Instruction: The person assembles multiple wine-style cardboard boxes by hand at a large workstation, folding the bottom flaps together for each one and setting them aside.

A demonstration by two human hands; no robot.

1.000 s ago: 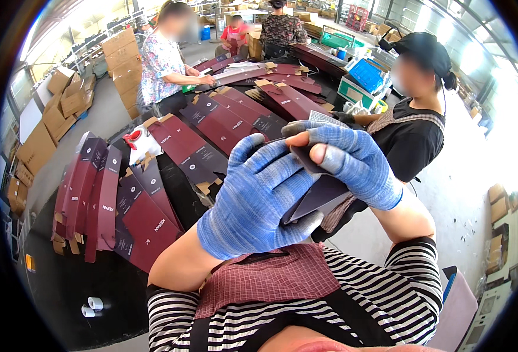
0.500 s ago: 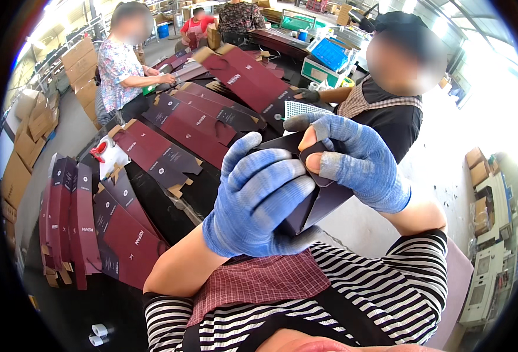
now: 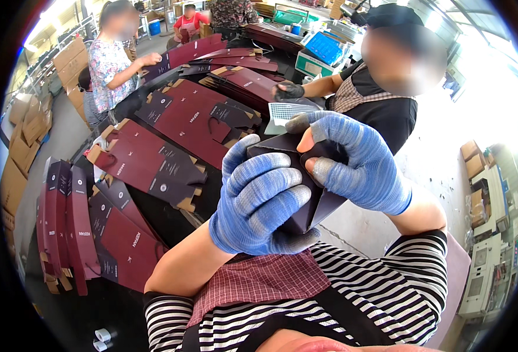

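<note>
Both my hands wear blue knit gloves and hold a dark purple folded cardboard piece close in front of me. My left hand wraps around its lower left side from below. My right hand grips its upper right side, with bare fingertips pressing on the fold. Most of the piece is hidden behind my fingers.
Flat maroon and dark cardboard blanks lie in overlapping stacks along the black table. More blanks stand on edge at the left. A person in a dark top sits close at the right; others work further back. Brown cartons line the left.
The view has drawn nearer to the table and the seated person. My hands keep hold of the dark piece, and my right fingers have shifted further over its top fold.
</note>
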